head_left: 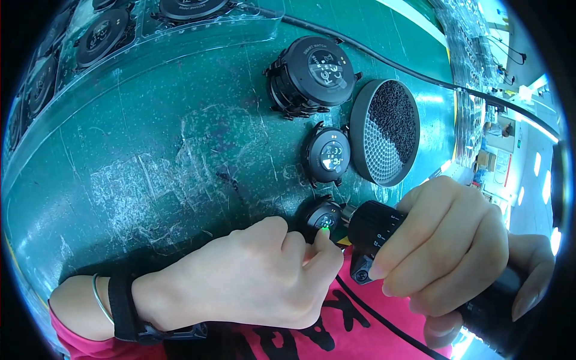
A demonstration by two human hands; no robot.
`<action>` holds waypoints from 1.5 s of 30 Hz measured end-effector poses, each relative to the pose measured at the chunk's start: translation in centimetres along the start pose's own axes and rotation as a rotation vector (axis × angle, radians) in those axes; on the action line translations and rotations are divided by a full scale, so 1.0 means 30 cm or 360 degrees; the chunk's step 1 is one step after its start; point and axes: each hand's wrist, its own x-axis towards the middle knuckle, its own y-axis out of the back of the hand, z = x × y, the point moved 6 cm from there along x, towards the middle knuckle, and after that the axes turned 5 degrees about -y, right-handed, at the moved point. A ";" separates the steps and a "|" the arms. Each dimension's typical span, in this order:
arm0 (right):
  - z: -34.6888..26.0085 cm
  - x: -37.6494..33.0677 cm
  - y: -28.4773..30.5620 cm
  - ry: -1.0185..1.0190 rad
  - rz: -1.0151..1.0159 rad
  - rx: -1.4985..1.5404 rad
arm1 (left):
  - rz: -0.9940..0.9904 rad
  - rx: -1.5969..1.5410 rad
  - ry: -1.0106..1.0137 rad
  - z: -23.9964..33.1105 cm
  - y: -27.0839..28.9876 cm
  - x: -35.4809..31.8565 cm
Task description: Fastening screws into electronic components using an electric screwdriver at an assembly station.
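At the table's near edge, my left hand (258,273) has its fingers curled against a small round black smartwatch case (316,217). The back of this case faces up, and a green glow shows by my fingertip. My right hand (456,246) is wrapped round a black electric screwdriver (375,225). Its metal tip reaches the right rim of that case; whether it sits on a screw I cannot tell. Just beyond lies another watch case (327,155), back up. Farther off stands a stack of watch cases (318,75).
A round grey dish (358,132) with a honeycomb bottom holds many tiny black pieces, right of the cases. A clear plastic tray (210,30) with more watch cases fills the far left. A black cable (372,53) crosses the far side of the green table mat (150,180).
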 end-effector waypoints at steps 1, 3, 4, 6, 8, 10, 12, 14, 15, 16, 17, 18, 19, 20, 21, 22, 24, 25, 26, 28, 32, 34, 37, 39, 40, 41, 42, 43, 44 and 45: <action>0.006 -0.003 -0.001 0.0007 -0.0001 0.0010 | -0.0002 0.0006 0.0012 0.000 -0.003 -0.004; 0.018 -0.010 -0.005 0.0021 -0.0001 0.0030 | -0.0013 0.0061 0.0020 0.003 -0.012 -0.013; 0.025 -0.016 -0.007 0.0029 -0.0001 0.0045 | -0.0021 0.0089 0.0028 0.005 -0.017 -0.018; 0.045 -0.024 -0.008 0.0047 -0.0001 0.0094 | -0.0024 0.0117 0.0069 0.008 -0.031 -0.036; 0.013 -0.010 -0.001 0.0024 0.0003 0.0040 | 0.0051 0.0124 0.0017 0.007 -0.017 -0.018; -0.002 -0.002 -0.005 0.0003 0.0002 0.0005 | 0.0053 0.0079 -0.0009 0.012 -0.006 -0.011; 0.005 -0.008 -0.001 0.0004 0.0003 0.0036 | -0.0023 0.0026 0.0006 0.014 -0.007 -0.010; 0.003 -0.013 0.005 -0.0001 -0.0061 0.0078 | -0.0014 0.0058 0.0017 0.015 -0.011 -0.014; 0.003 -0.012 0.005 -0.0004 -0.0092 0.0094 | -0.0002 0.0090 0.0013 0.014 -0.010 -0.013; 0.009 -0.011 0.005 -0.0009 -0.0096 0.0101 | 0.0010 0.0123 0.0009 0.016 -0.012 -0.016; 0.013 -0.006 0.001 -0.0002 -0.0149 0.0122 | 0.0013 0.0120 0.0014 0.016 -0.012 -0.018; 0.016 -0.002 -0.002 0.0006 -0.0201 0.0141 | 0.0010 0.0104 0.0023 0.016 -0.013 -0.019; 0.016 -0.001 -0.006 0.0014 -0.0252 0.0157 | 0.0007 0.0087 0.0029 0.015 -0.012 -0.019; 0.014 -0.002 -0.007 0.0009 -0.0249 0.0153 | 0.0003 0.0071 0.0031 0.013 -0.012 -0.017; 0.015 -0.004 -0.011 0.0008 -0.0219 0.0140 | 0.0004 0.0071 0.0033 0.012 -0.012 -0.018; 0.017 -0.006 -0.016 0.0008 -0.0188 0.0124 | 0.0000 0.0082 0.0031 0.010 -0.012 -0.019; 0.024 -0.007 -0.025 0.0012 -0.0152 0.0100 | -0.0012 0.0105 0.0017 0.006 -0.011 -0.016; 0.033 -0.003 -0.023 0.0017 -0.0057 0.0141 | -0.0013 0.0108 0.0008 0.001 -0.010 -0.016; 0.042 0.000 -0.018 0.0023 0.0038 0.0181 | 0.0072 -0.0008 0.0057 -0.014 0.000 -0.020; 0.044 -0.003 0.005 0.0042 0.0138 0.0213 | 0.0238 -0.0240 0.0152 -0.048 0.015 -0.027; -0.027 -0.010 0.110 0.0146 0.0437 0.0388 | 0.0433 0.0034 0.0441 -0.132 0.046 0.006; -0.055 -0.021 0.153 -0.0207 0.0415 0.0224 | 0.0263 0.0174 0.0463 -0.130 0.036 0.017; -0.048 -0.031 0.155 -0.0346 0.0357 0.0047 | -0.0066 0.0442 0.0518 -0.115 0.027 0.019; -0.043 -0.029 0.136 -0.0284 0.0246 -0.0135 | -0.0151 0.0561 0.0494 -0.106 0.037 0.015; -0.042 -0.026 0.137 -0.0286 0.0255 -0.0145 | -0.0192 0.0619 0.0481 -0.106 0.036 0.014; -0.036 -0.024 0.134 -0.0295 0.0246 -0.0152 | -0.0197 0.0615 0.0478 -0.108 0.034 0.012; -0.033 -0.022 0.132 -0.0305 0.0236 -0.0160 | -0.0183 0.0588 0.0484 -0.110 0.034 0.010; -0.029 -0.020 0.131 -0.0316 0.0227 -0.0169 | -0.0168 0.0559 0.0490 -0.113 0.032 0.009; -0.026 -0.020 0.129 -0.0327 0.0217 -0.0179 | -0.0152 0.0530 0.0495 -0.117 0.030 0.008; -0.024 -0.019 0.129 -0.0340 0.0207 -0.0190 | -0.0153 0.0523 0.0491 -0.120 0.026 0.008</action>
